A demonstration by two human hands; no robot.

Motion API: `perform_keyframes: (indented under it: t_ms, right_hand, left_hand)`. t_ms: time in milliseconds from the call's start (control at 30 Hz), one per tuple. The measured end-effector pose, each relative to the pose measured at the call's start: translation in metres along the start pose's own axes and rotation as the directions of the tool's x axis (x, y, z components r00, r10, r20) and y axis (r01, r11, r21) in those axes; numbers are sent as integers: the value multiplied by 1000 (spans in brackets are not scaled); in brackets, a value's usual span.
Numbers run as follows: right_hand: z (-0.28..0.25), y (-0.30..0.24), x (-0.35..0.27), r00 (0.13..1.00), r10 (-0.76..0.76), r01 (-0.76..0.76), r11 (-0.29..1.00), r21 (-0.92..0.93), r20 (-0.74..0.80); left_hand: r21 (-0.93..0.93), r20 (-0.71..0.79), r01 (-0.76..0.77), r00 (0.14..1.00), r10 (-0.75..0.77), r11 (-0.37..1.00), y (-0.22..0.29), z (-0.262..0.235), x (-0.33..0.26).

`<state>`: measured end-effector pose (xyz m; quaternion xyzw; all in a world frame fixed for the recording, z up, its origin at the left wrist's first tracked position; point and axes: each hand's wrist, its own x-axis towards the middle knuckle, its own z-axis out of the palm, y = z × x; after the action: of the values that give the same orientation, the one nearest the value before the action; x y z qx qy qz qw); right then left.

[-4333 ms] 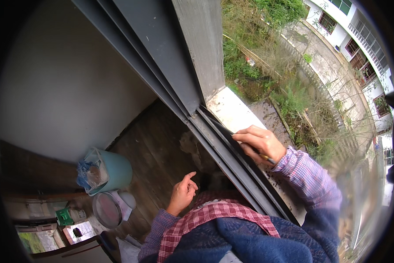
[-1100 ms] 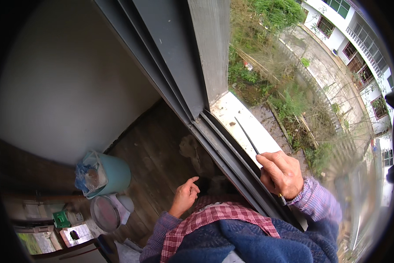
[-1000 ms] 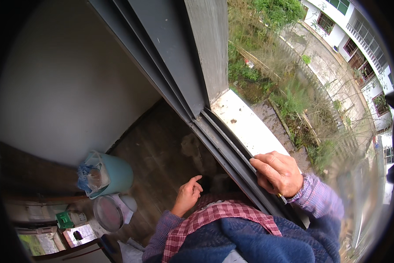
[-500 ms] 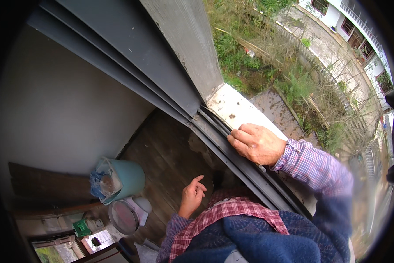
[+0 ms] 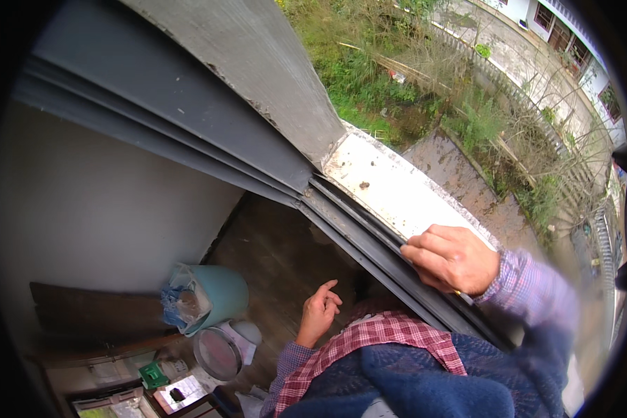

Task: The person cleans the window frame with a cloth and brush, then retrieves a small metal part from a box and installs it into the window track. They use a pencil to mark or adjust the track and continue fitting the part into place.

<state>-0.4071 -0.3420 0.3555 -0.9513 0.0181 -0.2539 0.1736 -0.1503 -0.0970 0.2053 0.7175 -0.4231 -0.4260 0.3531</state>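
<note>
My right hand is closed, fingertips pressed together over the outer edge of the dark grey window track. Whatever it may hold is hidden beneath the fingers. Along the track's outer side runs a white window sill with small dark crumbs of dirt on it. My left hand hangs low over the floor on the inner side of the window. Its fingers are loosely bent and apart, with nothing in them.
The upright grey frame meets the track at the upper left. Indoors, a light blue bin with a plastic liner stands near a round container and a green object. Outside the sill lie plants and a paved strip.
My right hand has slid along the track, down and to the right, away from the frame corner. My left hand keeps nearly the same pose. The whole view has turned slightly.
</note>
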Motion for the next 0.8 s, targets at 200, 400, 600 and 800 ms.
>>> perform_keyframes:
  t_ms: [200,400,600,800]
  right_hand:
    - [33,37,25,997,-70,71,997,-22,21]
    - [60,55,40,988,-156,155,980,-123,3]
    - [24,35,26,937,-255,192,946,-260,-239]
    - [-9,12,8,989,-81,81,997,-3,-121]
  left_hand:
    - [17,-25,49,999,-48,999,-4,-2,-2]
    - [19,3,77,997,-77,997,-3,0,-2]
    - [48,35,121,992,-123,991,1,-2,-2]
    - [49,38,110,993,-112,993,0,-1,2]
